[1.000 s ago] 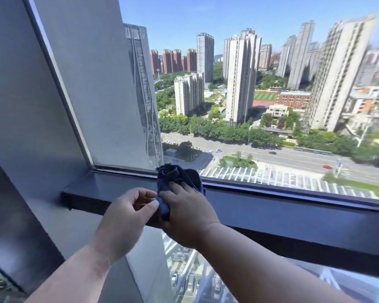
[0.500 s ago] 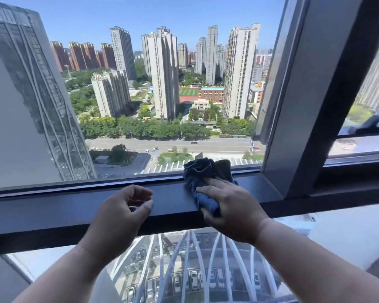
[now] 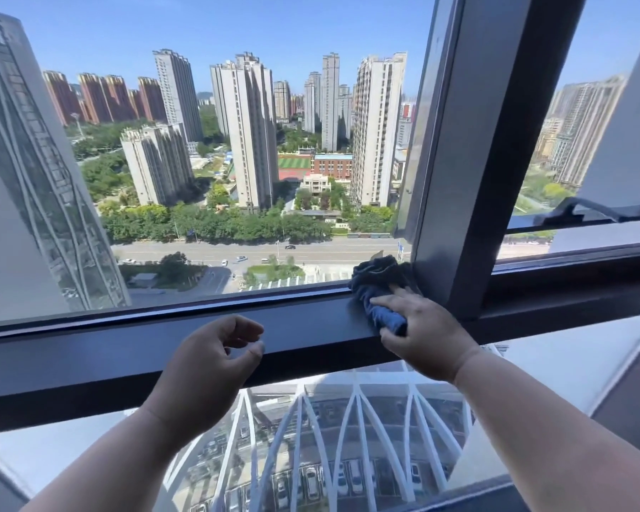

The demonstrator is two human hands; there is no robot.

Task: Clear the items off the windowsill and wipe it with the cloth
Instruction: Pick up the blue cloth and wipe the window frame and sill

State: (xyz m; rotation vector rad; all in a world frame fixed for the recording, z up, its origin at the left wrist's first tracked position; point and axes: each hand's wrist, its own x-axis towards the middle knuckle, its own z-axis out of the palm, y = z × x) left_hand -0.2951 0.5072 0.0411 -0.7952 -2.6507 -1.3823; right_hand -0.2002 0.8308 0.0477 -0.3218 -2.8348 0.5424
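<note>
A dark grey windowsill [image 3: 126,349] runs across the head view from left to right. A crumpled blue cloth [image 3: 379,290] lies on it, pushed up against the foot of the thick vertical window post [image 3: 470,171]. My right hand [image 3: 425,334] presses flat on the cloth, fingers spread over it. My left hand [image 3: 207,367] hovers in front of the sill's front edge, left of the cloth, with fingers loosely curled and nothing in them. No other items show on the sill.
Large glass panes rise above and below the sill. A dark window handle [image 3: 584,212] sits on the frame of the right-hand pane, beyond the post.
My right hand has slid the cloth rightward along the sill until it met the window post. My left hand has followed to the right, still holding nothing.
</note>
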